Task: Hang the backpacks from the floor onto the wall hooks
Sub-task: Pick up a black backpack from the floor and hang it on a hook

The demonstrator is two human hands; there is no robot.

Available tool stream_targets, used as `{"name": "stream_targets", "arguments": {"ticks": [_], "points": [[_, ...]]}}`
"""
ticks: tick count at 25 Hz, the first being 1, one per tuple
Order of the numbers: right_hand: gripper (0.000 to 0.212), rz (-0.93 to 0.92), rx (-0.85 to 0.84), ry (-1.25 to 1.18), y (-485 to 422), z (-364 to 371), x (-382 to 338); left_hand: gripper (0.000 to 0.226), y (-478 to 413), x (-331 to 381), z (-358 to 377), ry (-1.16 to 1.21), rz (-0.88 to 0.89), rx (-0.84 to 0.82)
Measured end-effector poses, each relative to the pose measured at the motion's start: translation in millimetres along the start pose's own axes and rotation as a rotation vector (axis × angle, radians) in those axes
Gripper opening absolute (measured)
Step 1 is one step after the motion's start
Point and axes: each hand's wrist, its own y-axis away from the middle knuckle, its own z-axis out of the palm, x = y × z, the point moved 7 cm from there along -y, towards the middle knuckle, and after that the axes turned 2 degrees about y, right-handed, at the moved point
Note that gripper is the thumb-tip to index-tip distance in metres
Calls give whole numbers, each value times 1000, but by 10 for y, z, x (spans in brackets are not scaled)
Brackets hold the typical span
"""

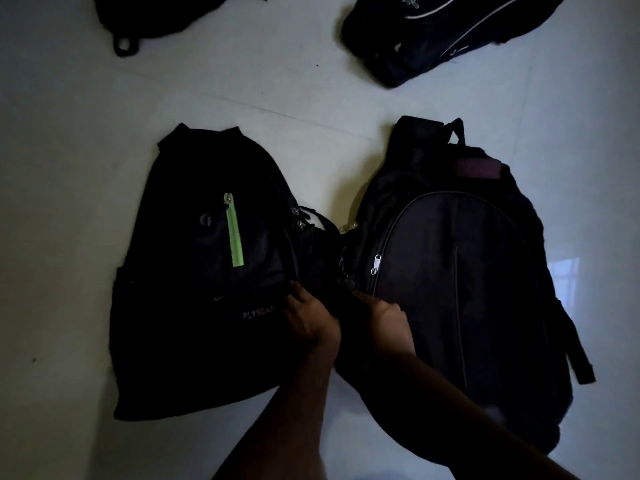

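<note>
Two bare forearms reach in from the bottom edge and meet in the dark gap between two backpacks lying flat on the pale glossy tiled floor [86,168]. The left hand [310,320] rests at the right edge of the black fabric backpack with a lime-green zip strip [207,271]; the right hand [388,323] lies against the left edge of the larger black backpack with a curved front pocket and silver zip pull [460,271]. The light is poor and the fingers sink into shadowed straps, so I cannot tell whether either grip is closed on anything. The two bags touch where the hands work. Farther off, well apart, lie a black bag with a loop handle [149,15] at upper left and a dark navy bag with white piping [440,36] at upper right, both cut by the frame
</note>
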Motion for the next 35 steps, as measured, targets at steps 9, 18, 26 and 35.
{"name": "stream_targets", "arguments": {"ticks": [9, 18, 26, 35], "points": [[42, -63, 97, -147, 958, -1406, -667, 60, 896, 517, -1462, 223, 305, -110], [11, 35, 209, -287, 2648, -3744, -1833, 54, 2327, 1711, -4029, 154, 571, -405], [33, 58, 361, -453, 3389, -5106, -1782, 45, 3158, 2730, -4995, 166, 725, -442], [36, 157, 529, -613, 2941, -6682, -738, 50, 3556, 4872, -4711, 148, 858, -429]]}}
